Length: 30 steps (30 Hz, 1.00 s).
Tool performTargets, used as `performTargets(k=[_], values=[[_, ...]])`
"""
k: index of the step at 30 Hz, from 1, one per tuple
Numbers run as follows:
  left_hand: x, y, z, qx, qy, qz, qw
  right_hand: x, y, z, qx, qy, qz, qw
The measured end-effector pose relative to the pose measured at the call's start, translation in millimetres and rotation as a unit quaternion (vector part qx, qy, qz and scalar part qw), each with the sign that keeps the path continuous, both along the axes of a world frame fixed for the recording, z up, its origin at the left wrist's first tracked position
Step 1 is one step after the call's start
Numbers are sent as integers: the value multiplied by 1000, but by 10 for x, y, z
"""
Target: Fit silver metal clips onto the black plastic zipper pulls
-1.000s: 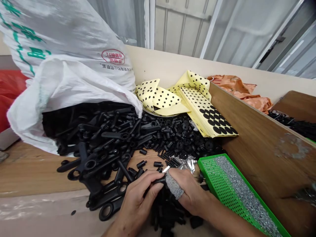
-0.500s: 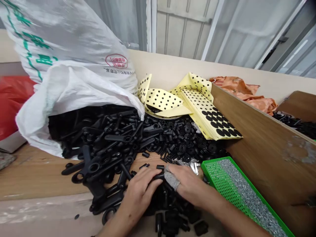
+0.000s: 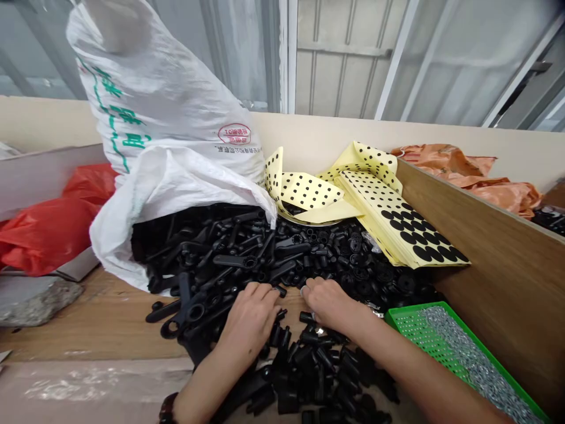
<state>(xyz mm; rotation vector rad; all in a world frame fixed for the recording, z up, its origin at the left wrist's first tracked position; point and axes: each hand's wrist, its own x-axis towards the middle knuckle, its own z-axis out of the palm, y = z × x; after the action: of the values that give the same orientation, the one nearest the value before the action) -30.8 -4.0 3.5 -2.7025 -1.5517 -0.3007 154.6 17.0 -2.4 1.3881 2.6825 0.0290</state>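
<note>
My left hand [image 3: 251, 321] is over the right edge of a pile of black plastic crank handles [image 3: 236, 261], fingers curled down and close together. Its fingertips are hidden, so what they grip does not show. My right hand [image 3: 329, 303] is closed at the near edge of small black round plastic parts [image 3: 362, 274]; whatever it pinches is hidden too. A short black cylinder [image 3: 281, 291] lies by my left fingertips. Between and below my forearms lies a heap of black cylindrical pieces [image 3: 315, 359].
An open white woven bag [image 3: 185, 171] spills the handles. Yellow sticker sheets [image 3: 397, 221] with black dots lean at a wooden partition [image 3: 494, 259]. A green tray [image 3: 415, 347] of small metal parts sits right. At left are a red bag [image 3: 53, 227] and a grey stone slab [image 3: 39, 300].
My hands were together around a black part; they have moved apart, the left to the handles and the right to the small round parts. The view has shifted left.
</note>
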Motion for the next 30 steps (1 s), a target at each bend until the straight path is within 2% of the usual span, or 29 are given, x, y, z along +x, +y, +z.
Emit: performTargets(k=[6,14,19,23,30], values=[[27,139,-12,17,95,29,995,-35,41,27,-16,-27,35,999],[178,162,73,23,149,49,987,-26,44,91,-40,-24,26,999],[211,113,103,15,161,71,984,55,-11,77,-26,-1,14,1000],[217,115,94,8,156,74,985,-7,21,67,-29,4,5,1000],[74,190,55,-32,98,61,993,-25,64,82,-32,28,-2,999]])
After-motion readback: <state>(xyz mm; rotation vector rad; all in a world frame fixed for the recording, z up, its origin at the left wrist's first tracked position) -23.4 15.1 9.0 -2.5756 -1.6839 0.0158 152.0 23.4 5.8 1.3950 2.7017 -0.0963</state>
